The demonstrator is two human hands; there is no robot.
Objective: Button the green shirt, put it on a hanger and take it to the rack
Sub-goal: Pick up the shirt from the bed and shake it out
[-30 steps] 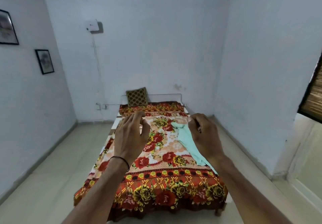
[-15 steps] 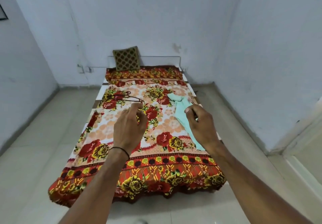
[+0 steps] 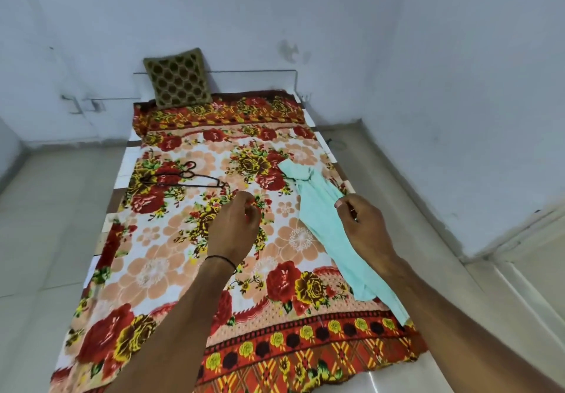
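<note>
A pale green shirt (image 3: 318, 218) lies crumpled in a long strip on the right side of the bed, running from mid-bed down to the front right corner. A dark wire hanger (image 3: 183, 177) lies flat on the bedspread at the left, apart from the shirt. My left hand (image 3: 235, 227) hovers over the middle of the bed with loosely curled fingers, holding nothing. My right hand (image 3: 363, 230) hovers at the shirt's right edge, fingers loosely curled, and covers part of the cloth. I cannot see it gripping the shirt.
The bed (image 3: 171, 273) has a red and yellow floral spread and stands against the far wall. A brown patterned cushion (image 3: 179, 77) leans at its head. Pale tiled floor (image 3: 46, 224) runs along both sides, and a white wall stands close on the right.
My view has tilted down and come closer to the bed, which brought the hanger into sight. Both hands have stayed raised over the bed, and their fingers have curled in a little.
</note>
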